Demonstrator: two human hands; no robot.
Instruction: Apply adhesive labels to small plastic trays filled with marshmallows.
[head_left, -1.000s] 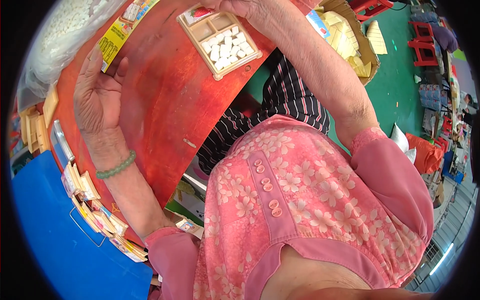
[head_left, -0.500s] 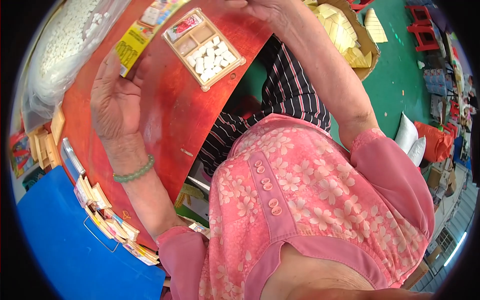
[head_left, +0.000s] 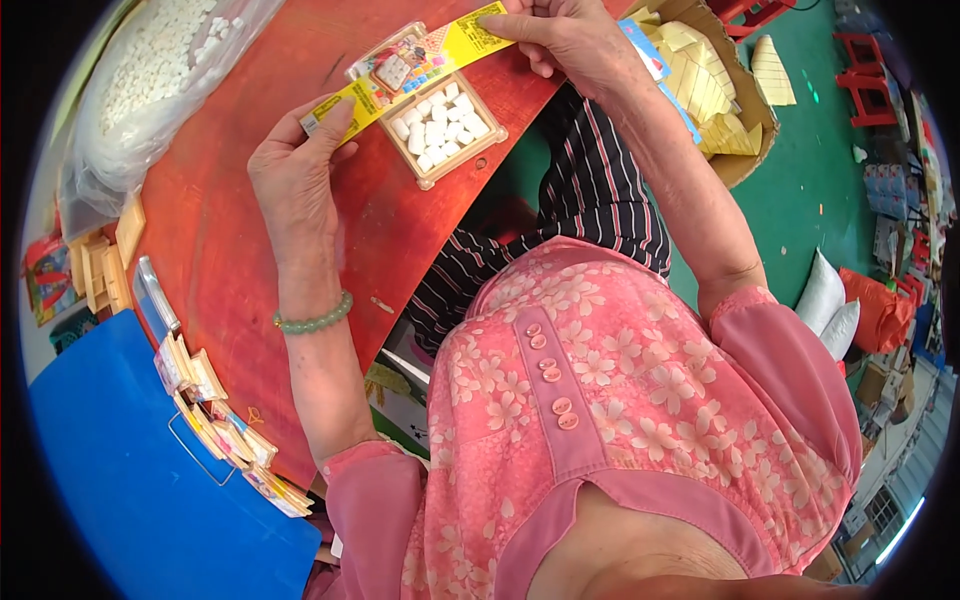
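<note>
A long yellow printed paper strip point(head_left: 415, 65) stretches between my two hands over the red table point(head_left: 250, 210). My left hand point(head_left: 295, 170) pinches its left end, thumb on top. My right hand point(head_left: 560, 35) grips its right end near the top edge. Under the strip lies a clear square plastic tray point(head_left: 445, 130) filled with several small white tiles, with a smaller picture compartment point(head_left: 390, 65) above it. A green bead bracelet point(head_left: 315, 320) circles my left wrist.
A big clear bag of white pieces point(head_left: 150, 80) sits at the table's far left. Stacks of finished packs point(head_left: 215, 420) line the table's near-left edge beside a blue surface point(head_left: 110, 470). A cardboard box of yellow sheets point(head_left: 715, 90) stands on the green floor at right.
The view shifted so the tray sits lower in the picture. My left hand came off the table and took the strip's left end; the strip is now pulled across the tray.
</note>
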